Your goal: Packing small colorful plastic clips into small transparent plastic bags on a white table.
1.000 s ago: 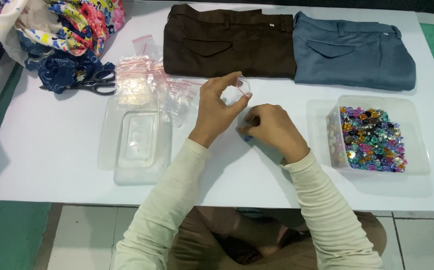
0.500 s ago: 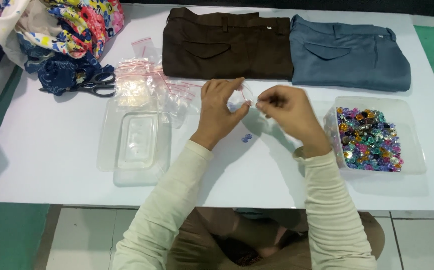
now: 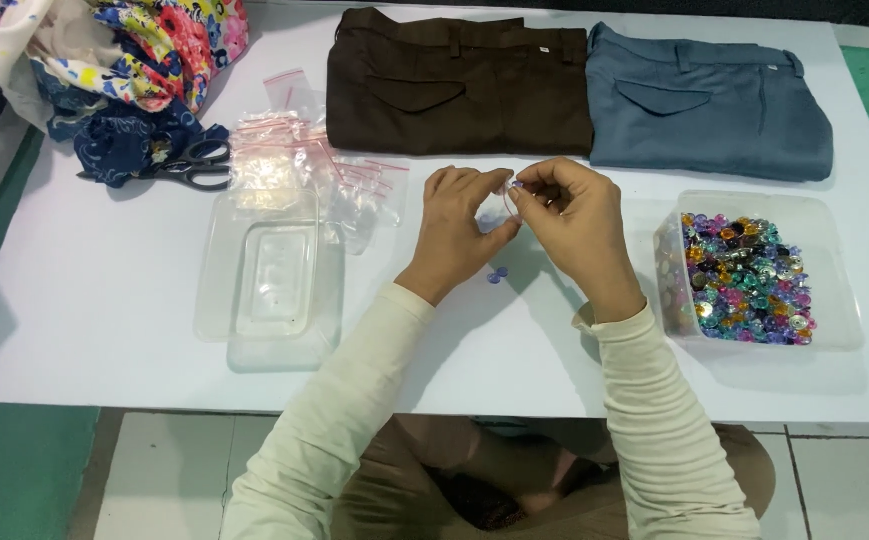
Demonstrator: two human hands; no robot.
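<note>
Left hand (image 3: 460, 225): we log it raised just above the white tabletop (image 3: 105, 300), fingers curled, thumb and fingertips pinching a small clear plastic zip bag (image 3: 507, 203) at its edge. The bag sits between the two hands, over the middle of the table, in front of the folded trousers.

Right hand (image 3: 573, 215): we record it touching the same bag from the other side, fingers bent, thumb and forefinger closed on a tiny bluish-purple bead (image 3: 518, 185) at the bag's top edge.

Loose item: one small blue-purple faceted bead (image 3: 497, 274) lies on the tabletop just below the hands, apart from both.

Right of the hands: a clear rectangular plastic tub (image 3: 835, 270) filled with multicoloured faceted gems (image 3: 745, 280), near the right wrist.

Left of the hands: a heap of small clear zip bags with red seal strips (image 3: 305, 160), partly resting on an upturned clear plastic container lid (image 3: 270, 280).

Far edge: folded dark brown trousers (image 3: 455, 85) beside folded grey-blue trousers (image 3: 710, 100), touching side by side.

Far left corner: black-handled scissors (image 3: 180, 165) against a bundle of floral printed fabric (image 3: 115, 60).

Both arms wear cream long sleeves (image 3: 335, 440).
</note>
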